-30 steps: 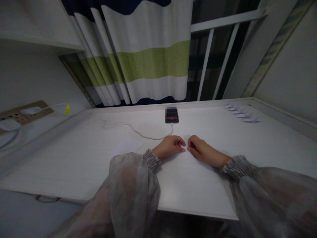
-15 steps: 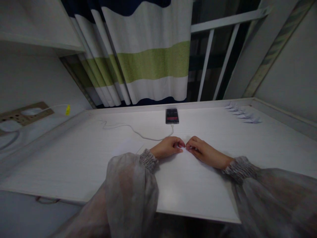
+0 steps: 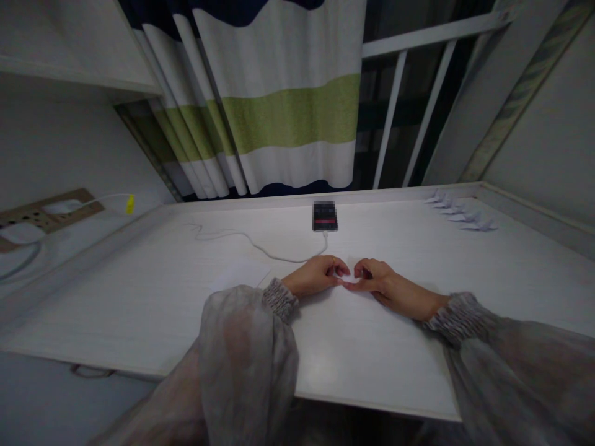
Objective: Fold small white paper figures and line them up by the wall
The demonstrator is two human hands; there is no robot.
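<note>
Between my two hands is a small piece of white paper [image 3: 348, 279], mostly covered by the fingers and hard to tell from the white desk. My left hand [image 3: 318, 274] is closed in a pinch on its left side. On the other side, my right hand [image 3: 379, 282] has its fingers curled and its thumb stretched along the near edge of the paper, gripping it. The exact folds are too small to make out.
Several folded white paper figures [image 3: 460, 212] stand in a row at the back right of the white desk [image 3: 139, 310]. A phone-like dark device [image 3: 325, 216] with a white cable [image 3: 274, 256] is at the back. White sheets [image 3: 239, 277] lie beside my left sleeve.
My right hand has turned and shifted slightly right; its thumb now stretches toward my left hand and its fingers have opened from a tight pinch. My left hand stays nearly in place.
</note>
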